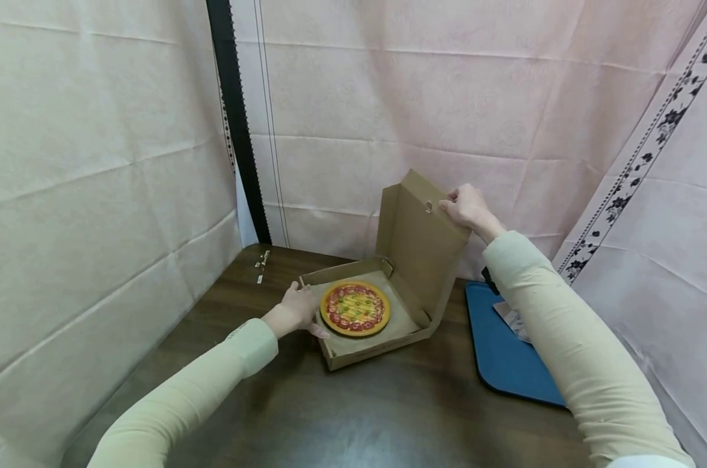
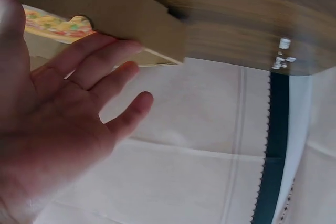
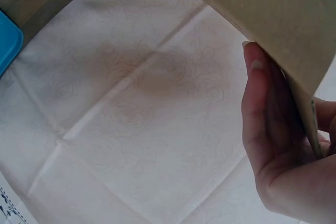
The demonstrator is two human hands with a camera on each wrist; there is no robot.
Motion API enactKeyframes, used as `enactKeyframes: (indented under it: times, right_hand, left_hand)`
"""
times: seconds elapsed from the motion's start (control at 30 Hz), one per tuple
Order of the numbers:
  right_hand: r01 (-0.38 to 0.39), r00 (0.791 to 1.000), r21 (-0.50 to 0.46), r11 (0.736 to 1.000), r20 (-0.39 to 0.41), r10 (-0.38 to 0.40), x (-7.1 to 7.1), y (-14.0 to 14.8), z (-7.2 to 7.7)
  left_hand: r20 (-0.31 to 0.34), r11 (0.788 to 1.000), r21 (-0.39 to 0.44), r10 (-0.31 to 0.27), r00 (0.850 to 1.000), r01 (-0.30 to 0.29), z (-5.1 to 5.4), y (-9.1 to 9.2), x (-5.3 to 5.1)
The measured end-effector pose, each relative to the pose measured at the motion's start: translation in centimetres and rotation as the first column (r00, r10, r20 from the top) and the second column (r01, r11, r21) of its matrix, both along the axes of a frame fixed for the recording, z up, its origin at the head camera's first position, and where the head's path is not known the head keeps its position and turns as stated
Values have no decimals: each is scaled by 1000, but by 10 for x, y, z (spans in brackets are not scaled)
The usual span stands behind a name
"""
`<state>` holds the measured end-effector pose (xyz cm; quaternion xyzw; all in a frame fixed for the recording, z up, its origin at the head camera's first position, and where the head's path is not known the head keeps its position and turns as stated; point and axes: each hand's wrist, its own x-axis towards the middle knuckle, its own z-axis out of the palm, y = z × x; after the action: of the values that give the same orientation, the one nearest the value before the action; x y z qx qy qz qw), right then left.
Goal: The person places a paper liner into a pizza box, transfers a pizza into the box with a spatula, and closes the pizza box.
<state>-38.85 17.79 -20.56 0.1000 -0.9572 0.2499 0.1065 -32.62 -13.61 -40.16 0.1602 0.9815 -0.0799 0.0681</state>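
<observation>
A cardboard pizza box (image 1: 406, 339) stands on the table with its lid (image 1: 420, 240) raised steeply. Inside lies a round pizza (image 1: 355, 309) with red and green toppings on a yellow base, on a paper liner. My right hand (image 1: 469, 207) pinches the top edge of the lid, thumb on one face and fingers behind it, as the right wrist view (image 3: 283, 135) also shows. At the box's left wall, my left hand (image 1: 297, 311) rests with loosely extended fingers against the cardboard; the left wrist view shows the spread fingers (image 2: 113, 85).
A blue tray (image 1: 499, 364) lies to the right on the brown table (image 1: 388, 416), partly under my right sleeve, with a printed packet (image 1: 512, 321) on it. Small white scraps (image 1: 262, 263) lie at the far left. Pale cloth (image 1: 447, 97) hangs close behind the box.
</observation>
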Motion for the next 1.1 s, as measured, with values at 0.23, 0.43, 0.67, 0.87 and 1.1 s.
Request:
enactKeyframes:
  times: [0.23,0.43,0.67,0.87,1.1]
  right_hand:
    - [-20,997,89,996,-70,26,1,-3,-3]
    - [-28,994,142,989,-100,43,1,-7,-7]
    - [-76,988,152,985,-120,95,0,-8,-8]
    - [-115,982,179,977,-126,138,-2,-8,-11]
    - [-131,975,191,973,-152,161,-4,-10,-9]
  left_hand:
    - [-90,998,-60,-29,996,23,-2,17,9]
    - [-114,993,-120,-11,993,-2,-2,31,21]
    - [-104,988,-152,-12,995,-4,4,42,29]
    - [-73,1000,11,-6,997,7,11,28,8]
    - [168,984,179,-2,986,-29,21,-16,-43]
